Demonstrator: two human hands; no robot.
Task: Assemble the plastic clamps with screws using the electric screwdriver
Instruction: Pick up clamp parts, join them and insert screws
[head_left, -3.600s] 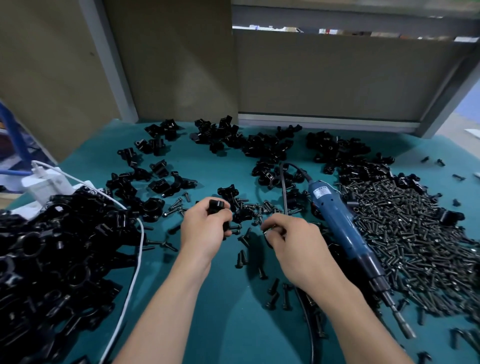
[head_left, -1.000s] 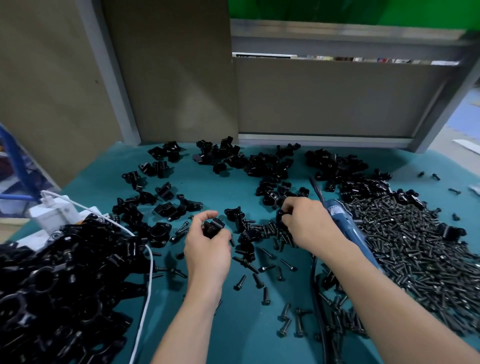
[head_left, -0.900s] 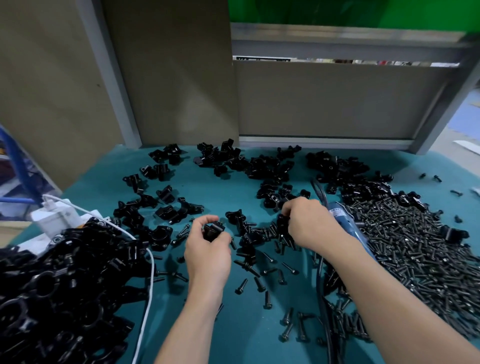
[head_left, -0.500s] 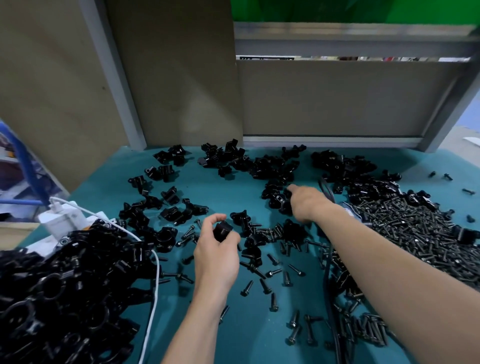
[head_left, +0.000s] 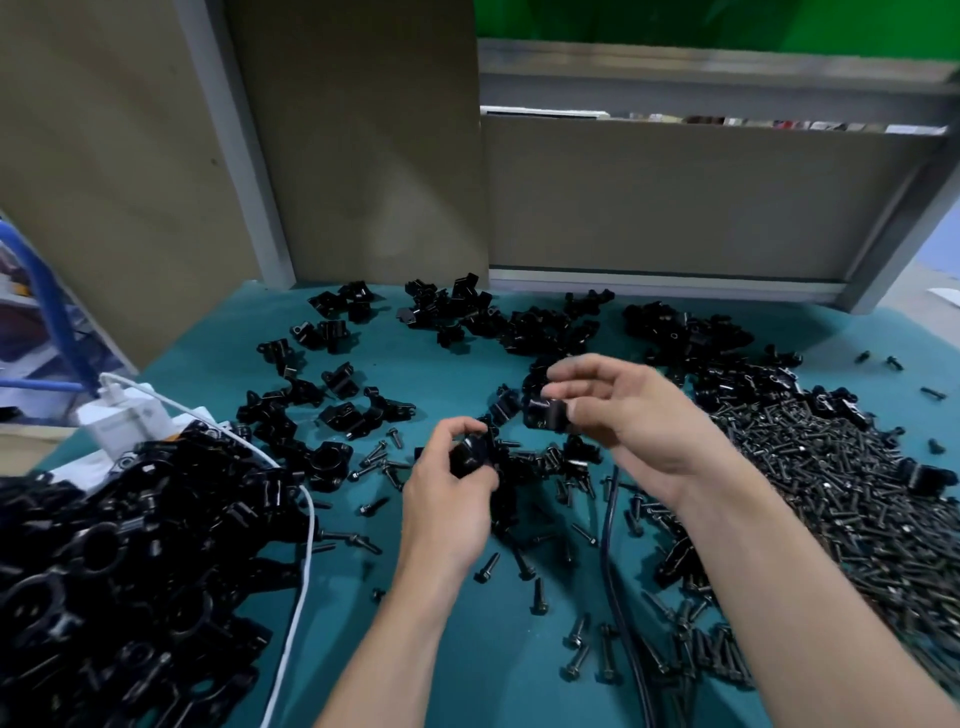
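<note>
Clamp halves (head_left: 470, 456) in both hands (head_left: 641, 421)

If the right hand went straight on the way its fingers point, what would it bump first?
The right hand, gripping a clamp piece, points left. Likely first: the small clamp lying just beyond the left hand, then the scattered clamps further left. The hand may be raised enough to pass over them.

Clamp pile (head_left: 119, 561) on the worktop's (head_left: 457, 374) near left, cable (head_left: 306, 545) along its right edge, screw heap (head_left: 841, 499) on the right, loose clamp parts (head_left: 524, 322) across the back, scattered screws (head_left: 540, 592) in the middle, above them left hand (head_left: 447, 499) holding a clamp half (head_left: 470, 454), right hand (head_left: 639, 421) holding a second clamp half (head_left: 545, 413)
</note>
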